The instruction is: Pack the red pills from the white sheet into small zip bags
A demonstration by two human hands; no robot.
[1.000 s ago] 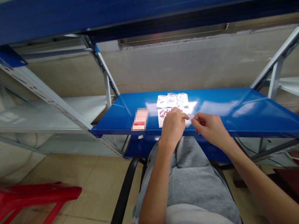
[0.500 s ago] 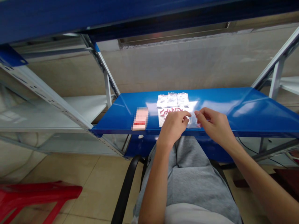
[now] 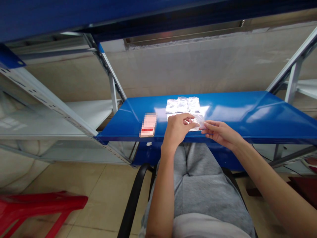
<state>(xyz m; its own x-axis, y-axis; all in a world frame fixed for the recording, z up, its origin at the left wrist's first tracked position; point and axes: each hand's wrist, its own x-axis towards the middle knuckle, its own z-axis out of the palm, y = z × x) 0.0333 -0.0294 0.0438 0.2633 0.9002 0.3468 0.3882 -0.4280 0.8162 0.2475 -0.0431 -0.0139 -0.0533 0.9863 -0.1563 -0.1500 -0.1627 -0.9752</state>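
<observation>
A small clear plastic bag point(image 3: 201, 121) is held up between my two hands, just above the shelf. My left hand point(image 3: 177, 130) has its thumb and forefinger closed at the bag's left side. On the right edge, the fingertips of my right hand point(image 3: 221, 133) pinch the plastic. Whether anything is inside the bag is too blurred to tell. Beneath lies a white sheet point(image 3: 195, 130), mostly covered by my left hand, which also hides the small red pieces on it. Just behind the sheet, several clear plastic bags point(image 3: 182, 105) lie side by side.
A blurred-out phone-like object point(image 3: 148, 125) lies left on the blue shelf point(image 3: 250, 115). Another blue shelf point(image 3: 148, 16) crosses overhead, with metal uprights point(image 3: 49, 94) at the side. A red plastic stool point(image 3: 44, 201) stands on the floor at left, near a black chair armrest point(image 3: 135, 198).
My right hand has turned and moved in towards my left hand, bringing the bag between them. My left hand has shifted slightly left and now covers the red pieces.
</observation>
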